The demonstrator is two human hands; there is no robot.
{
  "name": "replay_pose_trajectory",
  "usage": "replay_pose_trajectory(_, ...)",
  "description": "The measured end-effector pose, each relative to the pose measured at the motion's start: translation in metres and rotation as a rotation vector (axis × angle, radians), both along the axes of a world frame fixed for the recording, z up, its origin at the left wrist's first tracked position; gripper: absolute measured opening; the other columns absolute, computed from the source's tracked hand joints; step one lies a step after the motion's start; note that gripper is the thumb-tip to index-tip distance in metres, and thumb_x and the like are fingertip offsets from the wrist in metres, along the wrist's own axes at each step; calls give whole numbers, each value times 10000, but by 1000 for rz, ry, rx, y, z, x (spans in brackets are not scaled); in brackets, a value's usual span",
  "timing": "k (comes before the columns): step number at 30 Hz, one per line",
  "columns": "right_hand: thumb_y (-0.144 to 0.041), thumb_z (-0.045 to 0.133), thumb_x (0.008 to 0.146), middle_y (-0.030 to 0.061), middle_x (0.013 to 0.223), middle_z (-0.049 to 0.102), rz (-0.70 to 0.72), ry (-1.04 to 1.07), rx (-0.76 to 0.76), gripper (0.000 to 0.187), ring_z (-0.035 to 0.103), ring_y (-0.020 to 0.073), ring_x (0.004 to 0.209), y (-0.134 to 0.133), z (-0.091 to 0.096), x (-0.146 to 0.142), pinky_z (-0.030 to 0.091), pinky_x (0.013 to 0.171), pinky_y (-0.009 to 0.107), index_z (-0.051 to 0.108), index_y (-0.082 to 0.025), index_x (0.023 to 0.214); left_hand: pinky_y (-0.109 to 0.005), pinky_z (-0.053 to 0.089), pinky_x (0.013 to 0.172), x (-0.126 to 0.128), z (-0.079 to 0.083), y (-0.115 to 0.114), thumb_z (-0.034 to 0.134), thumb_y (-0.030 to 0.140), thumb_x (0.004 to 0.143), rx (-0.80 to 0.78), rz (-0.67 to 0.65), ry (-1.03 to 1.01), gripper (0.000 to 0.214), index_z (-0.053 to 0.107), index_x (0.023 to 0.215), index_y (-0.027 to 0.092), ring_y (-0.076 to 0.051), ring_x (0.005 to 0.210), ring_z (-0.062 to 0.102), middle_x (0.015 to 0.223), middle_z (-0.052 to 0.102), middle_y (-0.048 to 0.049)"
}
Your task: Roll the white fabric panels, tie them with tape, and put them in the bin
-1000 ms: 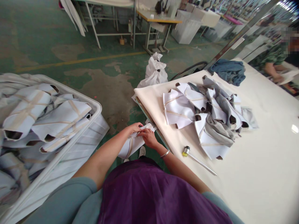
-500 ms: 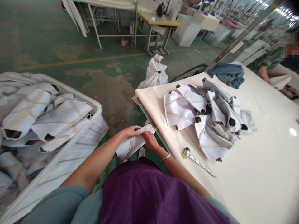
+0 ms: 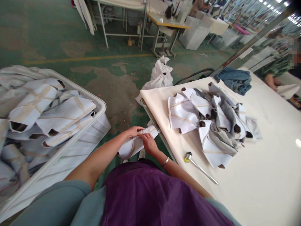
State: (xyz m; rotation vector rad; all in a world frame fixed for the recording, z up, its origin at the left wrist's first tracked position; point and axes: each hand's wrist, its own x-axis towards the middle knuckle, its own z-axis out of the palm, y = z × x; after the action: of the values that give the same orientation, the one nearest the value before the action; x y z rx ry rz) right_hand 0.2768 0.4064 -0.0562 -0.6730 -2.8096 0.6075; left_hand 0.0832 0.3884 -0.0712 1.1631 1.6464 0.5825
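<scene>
Both of my hands are on a white fabric piece (image 3: 129, 147) with tan tape strips, held in front of my body beside the table's left edge. My left hand (image 3: 134, 131) grips its upper edge, fingers closed. My right hand (image 3: 150, 143) is closed on the same edge, its fingertips close to the left ones. The piece's far end reaches the table corner area. On the table lies a hammer (image 3: 188, 157) with a yellow-tipped head, right of my right hand. Beyond it is a pile of similar white and grey pieces (image 3: 184, 111) with dark openings.
To my left stands a white bin (image 3: 94, 138) heaped with taped white pieces (image 3: 67, 114). The cream-covered table (image 3: 256, 185) bears a blue cloth (image 3: 234, 80). A tied white sack (image 3: 162, 75) stands on the floor behind it. Another person's hand (image 3: 271, 82) shows at far right.
The view has shifted slightly, so most things sit a little further right. My right hand's fingers have changed position slightly on the fabric edge; both hands still hold the piece.
</scene>
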Motion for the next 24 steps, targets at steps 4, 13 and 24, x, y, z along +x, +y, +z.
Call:
replay_pose_trajectory(4,-85,422,880,79,1125,627,-60,-13,-50,390,471,228,1092,-3,-4,-9,419,973,365,621,-218,1188,-270,462,888,1,3,-2,641,190,737,14,10,-26,525,622,1261,155,-210,984,625,1098,689,-86)
replay_pose_trajectory(13,-87,453,855,52,1186,633,1,24,-128,365,461,231,1146,-2,0,-12,400,958,377,650,-233,1125,-272,472,894,-2,-6,-1,634,202,744,31,0,-19,500,633,1243,184,-208,996,627,1121,690,-65)
replay_pose_trajectory(24,-52,492,803,21,1167,640,-104,47,-256,426,421,223,1152,-12,-11,-16,339,1010,383,664,-272,1125,-301,471,924,-1,-2,-1,588,185,713,16,-44,9,572,597,1284,157,-220,1041,615,1134,679,-85)
